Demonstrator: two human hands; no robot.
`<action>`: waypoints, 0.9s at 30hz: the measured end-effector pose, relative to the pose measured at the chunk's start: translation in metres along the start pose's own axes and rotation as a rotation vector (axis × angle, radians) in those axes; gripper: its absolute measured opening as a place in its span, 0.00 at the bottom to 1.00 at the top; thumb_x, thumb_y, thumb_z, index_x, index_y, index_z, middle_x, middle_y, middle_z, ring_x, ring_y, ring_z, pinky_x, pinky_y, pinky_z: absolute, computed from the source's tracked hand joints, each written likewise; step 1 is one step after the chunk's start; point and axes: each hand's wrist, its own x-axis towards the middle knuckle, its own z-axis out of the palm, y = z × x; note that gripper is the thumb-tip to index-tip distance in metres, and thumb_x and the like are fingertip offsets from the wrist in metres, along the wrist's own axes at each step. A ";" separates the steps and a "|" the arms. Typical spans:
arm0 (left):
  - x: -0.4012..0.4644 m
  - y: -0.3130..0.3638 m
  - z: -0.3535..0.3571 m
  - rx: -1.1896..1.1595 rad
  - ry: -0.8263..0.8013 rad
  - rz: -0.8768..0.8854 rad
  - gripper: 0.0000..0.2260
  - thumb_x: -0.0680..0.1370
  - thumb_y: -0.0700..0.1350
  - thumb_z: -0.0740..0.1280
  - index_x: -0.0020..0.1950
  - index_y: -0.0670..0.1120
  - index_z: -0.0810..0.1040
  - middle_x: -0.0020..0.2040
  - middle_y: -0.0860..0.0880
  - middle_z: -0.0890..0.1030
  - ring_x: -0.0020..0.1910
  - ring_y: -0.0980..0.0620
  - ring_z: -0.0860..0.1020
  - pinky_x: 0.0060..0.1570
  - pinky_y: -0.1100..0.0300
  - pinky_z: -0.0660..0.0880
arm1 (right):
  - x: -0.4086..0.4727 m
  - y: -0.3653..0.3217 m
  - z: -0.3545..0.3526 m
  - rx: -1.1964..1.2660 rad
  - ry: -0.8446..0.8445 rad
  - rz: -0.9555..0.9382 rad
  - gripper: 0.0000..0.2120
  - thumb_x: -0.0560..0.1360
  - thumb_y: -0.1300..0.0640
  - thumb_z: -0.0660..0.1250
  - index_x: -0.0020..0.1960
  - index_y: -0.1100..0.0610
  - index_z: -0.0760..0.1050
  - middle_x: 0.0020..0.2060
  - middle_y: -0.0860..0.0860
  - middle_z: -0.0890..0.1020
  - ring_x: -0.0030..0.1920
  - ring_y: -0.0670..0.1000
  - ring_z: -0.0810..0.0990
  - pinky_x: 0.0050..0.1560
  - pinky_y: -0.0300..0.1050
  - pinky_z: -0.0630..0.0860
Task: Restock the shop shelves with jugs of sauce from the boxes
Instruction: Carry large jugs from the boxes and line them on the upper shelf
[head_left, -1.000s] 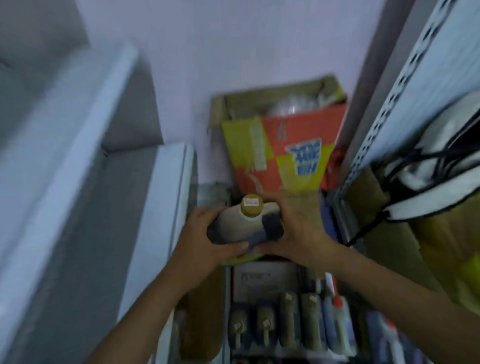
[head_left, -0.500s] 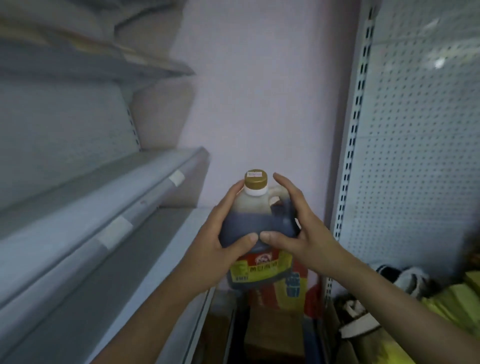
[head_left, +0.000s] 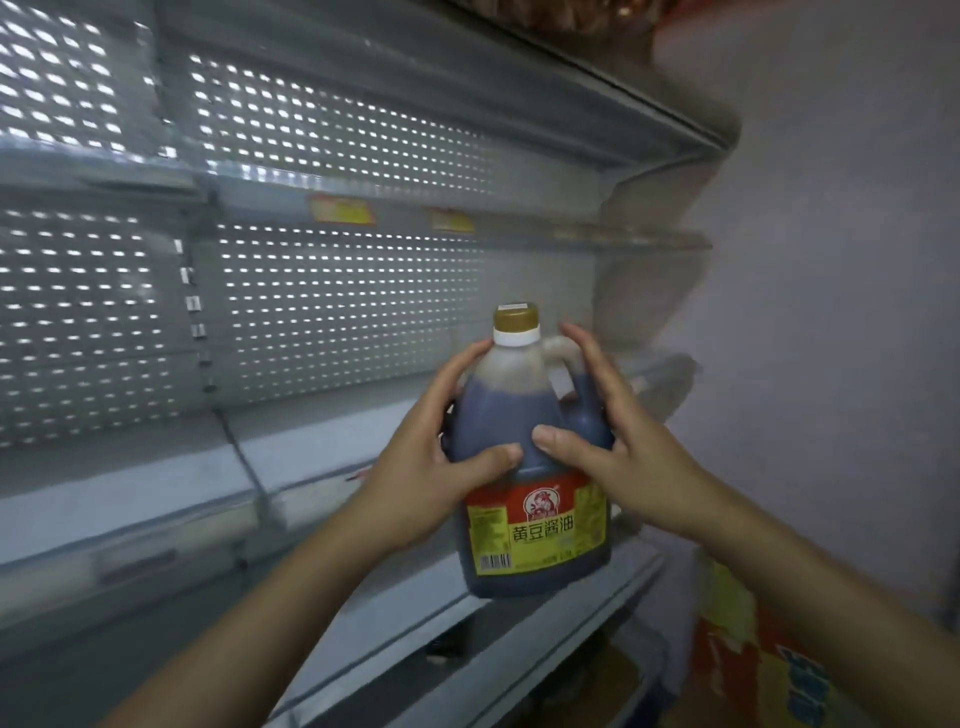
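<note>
the jug (head_left: 524, 431) holds dark brown liquid under a gold cap (head_left: 515, 318) with a white collar; its label (head_left: 537, 522) is red above yellow. behind the jug, the grey back panel (head_left: 337, 306) carries a regular perforated pattern. right of the jug, the box (head_left: 753, 665) is orange and yellow.

Pale wall (head_left: 831, 260) at right; yellow price tags (head_left: 340, 210) (blurred) above.

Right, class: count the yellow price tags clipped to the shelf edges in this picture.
2. Both sit on the front edge of the upper shelf: one price tag further left, the other to its right, above the jug. Blur may hide more further along.
</note>
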 end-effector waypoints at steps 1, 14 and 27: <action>-0.015 0.012 -0.020 0.039 0.039 -0.012 0.36 0.75 0.40 0.75 0.75 0.63 0.64 0.68 0.53 0.77 0.63 0.53 0.80 0.54 0.55 0.82 | 0.007 -0.010 0.020 0.026 -0.032 -0.025 0.40 0.76 0.50 0.72 0.77 0.29 0.53 0.63 0.17 0.69 0.62 0.34 0.78 0.54 0.37 0.81; -0.186 0.115 -0.248 0.406 0.405 -0.166 0.33 0.77 0.39 0.74 0.76 0.60 0.65 0.63 0.59 0.77 0.58 0.60 0.81 0.49 0.62 0.81 | 0.092 -0.105 0.296 0.329 -0.364 -0.185 0.39 0.76 0.50 0.73 0.75 0.26 0.55 0.75 0.33 0.66 0.66 0.40 0.78 0.53 0.44 0.83; -0.264 0.137 -0.449 0.486 0.434 -0.239 0.42 0.74 0.38 0.76 0.79 0.63 0.60 0.71 0.57 0.75 0.64 0.55 0.80 0.54 0.57 0.81 | 0.173 -0.169 0.501 0.479 -0.463 -0.203 0.36 0.79 0.55 0.72 0.77 0.34 0.58 0.68 0.27 0.72 0.59 0.40 0.83 0.50 0.38 0.82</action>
